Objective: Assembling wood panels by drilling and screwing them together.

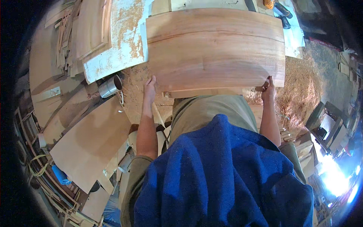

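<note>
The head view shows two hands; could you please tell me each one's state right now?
Left hand: closed, holding the wooden panel at its near left corner.
Right hand: closed, holding the wooden panel's near edge, toward the right.

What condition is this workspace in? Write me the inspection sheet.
Surface: white flat panel, streaked with brown dust
Job's things: light-brown rectangular wooden board, dark line running along it
Clutter: silver cylindrical metal container, thin wooden strips at left
Hands: right hand grips board's near right corner; left hand at near left corner, grip unclear
Cables: nothing seen for certain
Surroundings: loose brown shavings or dust at right, bright glare lower right
</note>
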A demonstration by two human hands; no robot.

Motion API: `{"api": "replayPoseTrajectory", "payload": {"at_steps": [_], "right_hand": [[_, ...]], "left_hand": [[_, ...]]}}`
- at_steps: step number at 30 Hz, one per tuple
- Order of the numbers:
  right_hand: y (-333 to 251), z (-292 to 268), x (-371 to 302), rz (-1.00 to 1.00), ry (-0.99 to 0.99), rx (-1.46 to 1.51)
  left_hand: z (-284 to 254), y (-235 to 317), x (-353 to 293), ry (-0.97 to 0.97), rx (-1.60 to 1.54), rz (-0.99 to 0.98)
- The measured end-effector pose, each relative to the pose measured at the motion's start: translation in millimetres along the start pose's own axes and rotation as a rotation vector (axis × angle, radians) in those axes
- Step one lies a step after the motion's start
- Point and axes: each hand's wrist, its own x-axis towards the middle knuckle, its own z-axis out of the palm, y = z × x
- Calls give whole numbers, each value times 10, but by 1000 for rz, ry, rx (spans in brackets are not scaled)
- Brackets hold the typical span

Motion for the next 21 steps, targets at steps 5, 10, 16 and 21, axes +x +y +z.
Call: {"api": "replayPoseTrajectory", "payload": {"at_steps": [5,10,16,21], "right_hand": [[11,67,-82,14,71,-16],[14,120,-11,-3,22,12],[97,-174,137,-21,-21,94],[44,-128,212,-9,-88,3]], "left_hand": [[-83,-141,15,2,72,85],[-146,-278,139,-25,210,233],[181,-275,-95,84,160,221],[99,-535,21,104,271,344]]}}
